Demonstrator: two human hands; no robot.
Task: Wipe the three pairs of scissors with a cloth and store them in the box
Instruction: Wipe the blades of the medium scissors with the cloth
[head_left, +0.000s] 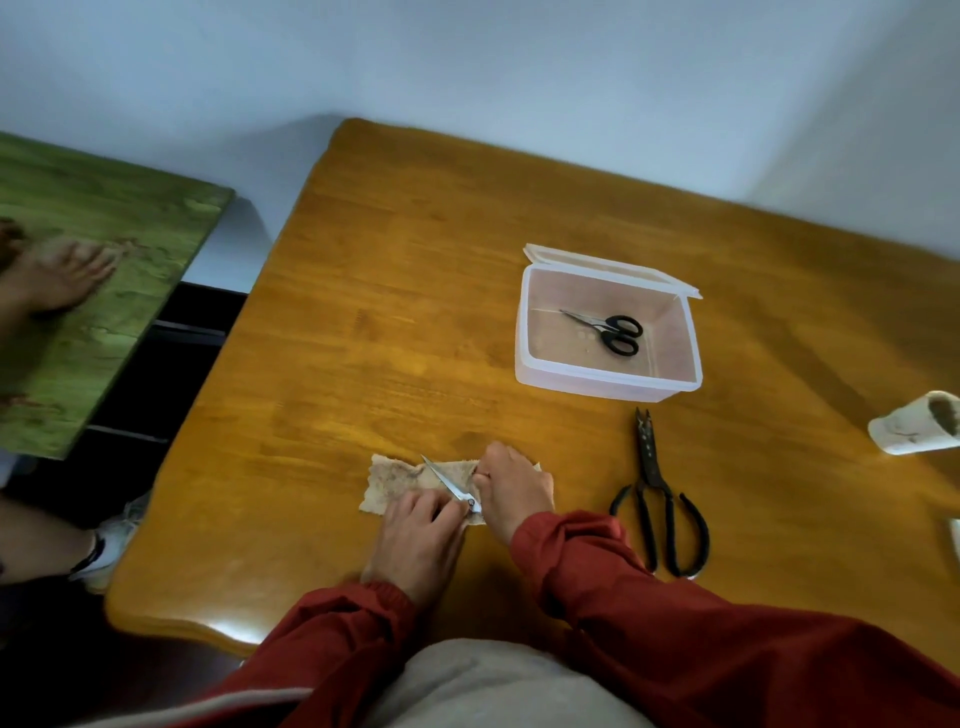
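- While our left hand is grasping the small silver scissors at the handle end, the blades are lying across the cloth, with the tip pointing away and to the left.
- Our right hand is resting on the right part of the cloth with bent fingers; whether it is gripping the cloth, we cannot tell.
- Black-handled scissors are lying inside the lidless clear box, farther back on the table.
- Large dark scissors are lying on the table, near our right hand, between us and the box, and nothing is touching them.
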